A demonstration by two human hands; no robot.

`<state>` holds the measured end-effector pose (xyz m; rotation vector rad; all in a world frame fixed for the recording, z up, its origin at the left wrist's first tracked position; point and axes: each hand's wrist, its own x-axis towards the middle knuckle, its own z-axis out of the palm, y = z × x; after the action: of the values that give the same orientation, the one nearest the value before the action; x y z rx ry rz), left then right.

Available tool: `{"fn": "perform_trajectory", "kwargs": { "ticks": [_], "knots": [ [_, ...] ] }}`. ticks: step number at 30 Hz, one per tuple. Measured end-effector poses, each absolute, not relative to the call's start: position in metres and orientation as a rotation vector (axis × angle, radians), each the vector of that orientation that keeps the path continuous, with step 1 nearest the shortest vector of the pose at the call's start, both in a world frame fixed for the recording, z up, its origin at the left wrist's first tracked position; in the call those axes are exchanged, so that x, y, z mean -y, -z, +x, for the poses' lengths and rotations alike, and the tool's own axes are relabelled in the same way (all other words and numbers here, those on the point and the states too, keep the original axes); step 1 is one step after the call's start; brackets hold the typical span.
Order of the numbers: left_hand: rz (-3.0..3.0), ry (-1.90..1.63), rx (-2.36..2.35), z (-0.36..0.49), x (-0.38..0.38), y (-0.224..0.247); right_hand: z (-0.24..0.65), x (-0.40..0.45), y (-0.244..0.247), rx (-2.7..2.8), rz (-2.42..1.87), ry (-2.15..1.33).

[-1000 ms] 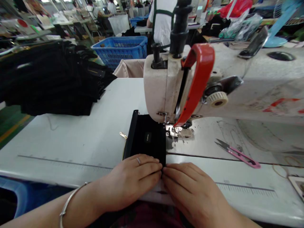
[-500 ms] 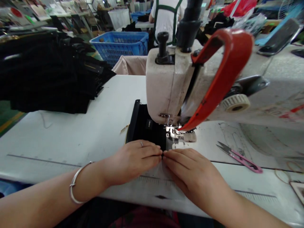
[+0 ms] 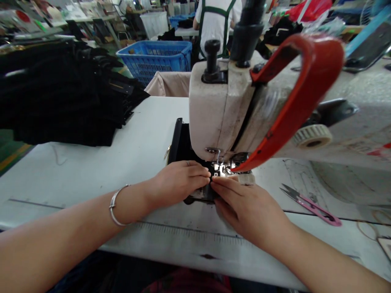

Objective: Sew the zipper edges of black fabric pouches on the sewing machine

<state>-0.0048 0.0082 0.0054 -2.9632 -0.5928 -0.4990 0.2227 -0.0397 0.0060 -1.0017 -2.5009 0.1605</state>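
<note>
A black fabric piece [image 3: 181, 143] with a dark binding strip along its left edge lies on the white sewing table [image 3: 91, 171]. Its far part runs under the sewing machine head [image 3: 214, 110] towards the metal presser foot [image 3: 220, 167]. My left hand [image 3: 180, 183] presses on the fabric, and a ring shows on one finger. My right hand [image 3: 244, 207] holds the fabric from the other side, its fingertips almost meeting those of my left hand just before the presser foot. My fingers hide the fabric's near part and any label on it.
Pink-handled thread snips [image 3: 311, 209] lie on the table to the right. A red curved guard [image 3: 293, 97] juts from the machine. A pile of black garments [image 3: 61, 97] lies at left. Behind stand a blue plastic basket [image 3: 154, 61] and a co-worker in a white shirt [image 3: 216, 24].
The black fabric and both hands have slid forward towards the presser foot. The fabric's small label is now hidden. The whole view has shifted slightly as my head moved.
</note>
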Motion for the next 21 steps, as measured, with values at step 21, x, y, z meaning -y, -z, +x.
{"fn": "perform_trajectory", "kwargs": {
  "ticks": [21],
  "knots": [
    [-2.881,0.509,1.037,0.003,-0.026,-0.005,0.221,0.036,0.001,2.431,-0.936,-0.190]
  ]
}}
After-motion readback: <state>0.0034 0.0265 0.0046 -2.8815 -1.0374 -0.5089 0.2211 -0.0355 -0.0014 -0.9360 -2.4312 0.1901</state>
